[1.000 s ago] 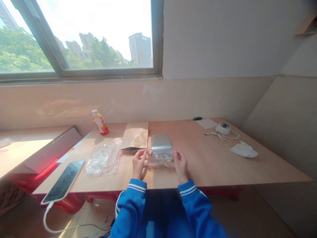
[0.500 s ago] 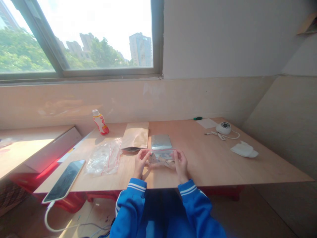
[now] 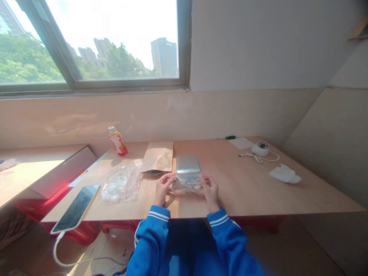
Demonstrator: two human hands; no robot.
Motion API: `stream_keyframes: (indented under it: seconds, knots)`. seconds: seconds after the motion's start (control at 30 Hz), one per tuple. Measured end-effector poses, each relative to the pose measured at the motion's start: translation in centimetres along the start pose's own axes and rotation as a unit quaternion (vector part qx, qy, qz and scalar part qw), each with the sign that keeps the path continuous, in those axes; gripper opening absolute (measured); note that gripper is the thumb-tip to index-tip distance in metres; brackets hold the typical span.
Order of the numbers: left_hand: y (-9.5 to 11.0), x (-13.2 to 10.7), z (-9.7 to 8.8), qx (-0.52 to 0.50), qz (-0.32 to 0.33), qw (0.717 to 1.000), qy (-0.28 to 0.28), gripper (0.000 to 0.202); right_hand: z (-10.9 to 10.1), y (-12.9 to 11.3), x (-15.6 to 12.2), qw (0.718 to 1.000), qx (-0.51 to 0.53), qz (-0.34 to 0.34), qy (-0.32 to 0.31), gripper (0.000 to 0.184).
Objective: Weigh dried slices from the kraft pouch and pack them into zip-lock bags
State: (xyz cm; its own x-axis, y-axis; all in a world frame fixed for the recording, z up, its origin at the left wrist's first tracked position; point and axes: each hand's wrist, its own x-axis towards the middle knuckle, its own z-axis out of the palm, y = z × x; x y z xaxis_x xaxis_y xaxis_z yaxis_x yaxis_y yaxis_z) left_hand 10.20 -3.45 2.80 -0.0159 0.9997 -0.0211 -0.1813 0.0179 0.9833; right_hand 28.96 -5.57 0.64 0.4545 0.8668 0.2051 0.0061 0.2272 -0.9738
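Note:
Between my two hands is a clear zip bag [image 3: 187,184] with a red strip along its top edge and brownish pieces at the bottom, too small to name. My left hand [image 3: 163,188] pinches the bag's upper left corner. At the upper right corner, the fingers of my right hand [image 3: 210,189] are closed on it. Just beyond the bag lies a flat silvery square device [image 3: 188,164], like a small scale. A brown kraft paper pouch [image 3: 158,157] lies to its left, its mouth gaping toward me. Several clear zip bags [image 3: 120,184] are spread left of my left hand.
A phone [image 3: 76,209] with a white cable overhangs the table's front left edge. Behind the bags stands a red and white bottle [image 3: 117,142]. To the right are a white round device [image 3: 260,148] with a cord, a crumpled white tissue [image 3: 285,174], paper [image 3: 240,143] and a green-handled tool [image 3: 230,137].
The fingers of my right hand have shifted slightly along the bag's top edge. Both hands still hold the bag in nearly the same place, and the whole view has moved a little.

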Motion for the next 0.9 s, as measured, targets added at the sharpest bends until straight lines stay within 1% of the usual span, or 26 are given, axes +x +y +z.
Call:
stream_keyframes:
  seconds: [0.13,0.33,0.47,0.57,0.7,0.8,0.9]
  knots:
    - [-0.1,0.1,-0.1,-0.004,0.001,1.000,0.015,0.042,-0.2,0.6,0.1,0.999,-0.018,-0.024,0.011,0.031]
    - [-0.2,0.2,-0.1,0.010,0.029,0.999,0.035,0.035,-0.3,0.6,0.0,0.999,-0.018,-0.017,0.022,0.030]
    - [-0.1,0.1,0.0,0.003,0.059,0.998,0.000,0.028,-0.4,0.3,-0.2,1.000,0.004,0.000,0.006,0.029]
    - [0.1,-0.1,0.2,-0.010,0.063,0.998,-0.028,0.027,-0.4,0.0,-0.2,1.000,0.011,0.007,-0.016,0.031]
    - [0.1,-0.1,0.3,-0.013,0.042,0.998,-0.036,0.032,0.0,-0.3,-0.2,0.998,0.038,0.012,-0.043,0.035]
    - [-0.1,0.0,0.3,-0.013,0.031,0.999,-0.039,0.030,0.2,-0.6,-0.2,0.996,0.051,0.017,-0.066,0.033]
    - [-0.2,0.2,0.2,-0.014,0.029,0.999,-0.038,0.029,0.2,-0.7,-0.3,0.997,0.046,0.017,-0.062,0.030]
